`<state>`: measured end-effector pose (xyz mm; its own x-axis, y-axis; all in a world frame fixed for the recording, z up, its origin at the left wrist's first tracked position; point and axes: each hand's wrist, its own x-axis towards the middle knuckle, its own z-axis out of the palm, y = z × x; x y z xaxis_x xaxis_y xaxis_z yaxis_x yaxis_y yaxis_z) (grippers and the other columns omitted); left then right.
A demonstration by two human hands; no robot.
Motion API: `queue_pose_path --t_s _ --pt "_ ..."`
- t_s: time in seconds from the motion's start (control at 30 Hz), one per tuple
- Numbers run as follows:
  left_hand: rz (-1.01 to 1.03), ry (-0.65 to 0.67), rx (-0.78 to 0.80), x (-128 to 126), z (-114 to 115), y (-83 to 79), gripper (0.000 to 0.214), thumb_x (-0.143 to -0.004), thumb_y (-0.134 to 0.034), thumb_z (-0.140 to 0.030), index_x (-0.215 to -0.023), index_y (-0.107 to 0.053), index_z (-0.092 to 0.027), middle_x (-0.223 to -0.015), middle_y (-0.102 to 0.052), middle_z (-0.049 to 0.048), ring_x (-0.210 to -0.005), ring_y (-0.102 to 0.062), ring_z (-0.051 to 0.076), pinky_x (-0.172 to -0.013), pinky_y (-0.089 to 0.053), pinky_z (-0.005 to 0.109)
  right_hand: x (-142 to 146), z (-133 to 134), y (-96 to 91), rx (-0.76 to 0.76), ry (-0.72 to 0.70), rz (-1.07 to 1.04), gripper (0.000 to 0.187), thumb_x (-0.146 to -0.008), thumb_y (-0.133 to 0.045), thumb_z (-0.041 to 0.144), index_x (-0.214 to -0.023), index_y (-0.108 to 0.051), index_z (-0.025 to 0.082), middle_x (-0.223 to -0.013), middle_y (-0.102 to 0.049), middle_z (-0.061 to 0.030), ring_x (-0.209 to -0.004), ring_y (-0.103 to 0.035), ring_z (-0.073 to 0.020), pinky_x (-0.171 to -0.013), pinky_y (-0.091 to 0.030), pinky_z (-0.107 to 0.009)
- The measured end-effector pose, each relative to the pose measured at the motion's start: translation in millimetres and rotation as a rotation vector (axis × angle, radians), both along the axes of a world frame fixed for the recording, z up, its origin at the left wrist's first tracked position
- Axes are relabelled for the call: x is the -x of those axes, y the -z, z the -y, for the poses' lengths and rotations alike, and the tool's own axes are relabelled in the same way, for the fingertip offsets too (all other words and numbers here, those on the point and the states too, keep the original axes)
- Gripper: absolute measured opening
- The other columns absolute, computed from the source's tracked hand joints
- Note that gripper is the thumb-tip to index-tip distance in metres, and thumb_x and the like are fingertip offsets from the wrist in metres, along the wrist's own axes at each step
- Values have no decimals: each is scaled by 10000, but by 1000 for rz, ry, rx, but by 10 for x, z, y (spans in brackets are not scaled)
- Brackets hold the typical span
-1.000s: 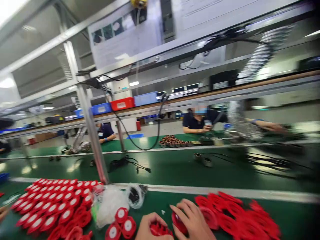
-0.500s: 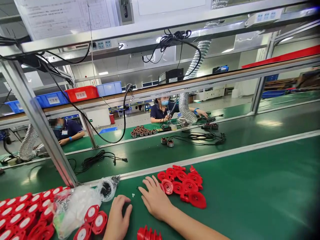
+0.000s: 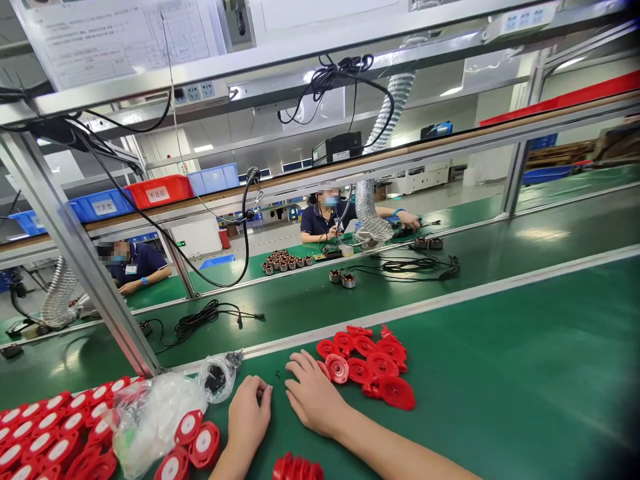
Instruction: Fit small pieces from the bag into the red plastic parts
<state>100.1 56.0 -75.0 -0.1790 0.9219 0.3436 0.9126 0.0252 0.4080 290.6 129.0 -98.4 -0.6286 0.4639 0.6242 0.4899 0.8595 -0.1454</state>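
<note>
Head view, lower middle of the frame: the right hand (image 3: 313,397) lies palm down on the green surface (image 3: 500,373), fingers spread, with its fingertips touching the near edge of a loose pile of red discs (image 3: 373,367). The discs overlap and lean on one another, so a sideways drag would likely scatter them or drag out several at once. A few tiny dark specks (image 3: 277,375) lie between the two hands and could easily be swept away or lost under a palm. The left hand (image 3: 249,417) rests just beside the right, palm down and fingers close together and slightly bent. To its left, a crumpled clear bag (image 3: 150,417) and two white-labelled discs (image 3: 196,437) sit near enough for a careless wrist to nudge them. A short stack of red discs (image 3: 297,469) at the bottom edge lies close to both forearms and might be knocked over. Both hands are open and flat, and neither shows anything in its grasp, though what lies under the palms is hidden.
</note>
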Motion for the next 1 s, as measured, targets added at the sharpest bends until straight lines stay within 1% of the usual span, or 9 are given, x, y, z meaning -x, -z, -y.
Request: queue_pose_path --t_s 0.1,0.23,0.43,0.53,0.63,0.73,0.8,0.9,1.0 --pt "4 66 10 50 16 9 181 -985 -487 -220 -836 -589 -212 -876 -632 38 -832 -635 219 -760 -444 313 51 68 28 10 -95 -72 143 -941 -606 168 -853 -719 152 -1170 -649 -129 -1287 -476 -332 -1201 -407 -536" --pt "1 170 -5 76 58 -15 238 -994 -439 -214 -856 -632 -201 -905 -627 66 -891 -638 246 -815 -464 349 100 170 19 174 -195 -175 133 -909 -593 90 -850 -685 165 -1060 -654 -95 -1175 -525 -279 -1011 -539 -405" --pt "100 165 -26 36 18 -58 269 -984 -488 -324 -804 -644 -201 -876 -611 74 -845 -618 266 -800 -430 381 104 175 16 336 -208 -266 136 -866 -620 54 -827 -615 185 -997 -631 -81 -1060 -541 -268 -913 -531 -410" --pt "244 189 -38 38 0 -66 232 -940 -521 -320 -768 -626 -204 -860 -597 72 -838 -585 269 -804 -402 385 96 149 10 383 -191 -312 147 -879 -585 45 -835 -579 185 -969 -618 -91 -1013 -533 -283 -877 -514 -445" --pt "360 192 -34 32 23 -51 272 -933 -539 -391 -736 -580 -207 -833 -584 66 -823 -557 259 -790 -399 374 69 125 -43 423 -168 -374 142 -937 -541 71 -862 -561 189 -924 -611 -84 -970 -537 -275 -856 -502 -444" --pt "490 197 24 -10 72 -10 434 -967 -477 -594 -778 -548 -209 -707 -531 19 -660 -499 198 -642 -400 311 34 122 -123 454 -220 -436 116 -980 -557 130 -892 -571 203 -937 -628 -56 -988 -556 -246 -881 -498 -402" --pt "710 206 108 -57 101 18 571 -919 -476 -768 -811 -528 -210 -616 -455 -35 -536 -381 138 -514 -305 248 22 136 -160 485 -302 -499 95 -983 -574 162 -903 -588 211 -939 -629 -40 -1000 -562 -233 -890 -487 -383" --pt "1102 213 189 -130 119 32 696 -735 -679 -876 -783 -511 -203 -573 -427 -68 -498 -286 77 -467 -181 198 29 161 -170 543 -394 -587 85 -984 -575 199 -910 -613 214 -923 -621 -36 -990 -559 -231 -884 -469 -381" --pt "1206 217 186 -179 118 15 701 -681 -779 -839 -739 -516 -191 -548 -446 -67 -484 -293 55 -459 -171 181 41 169 -161 575 -408 -595 91 -985 -578 225 -908 -627 213 -917 -623 -40 -991 -551 -237 -882 -458 -387"
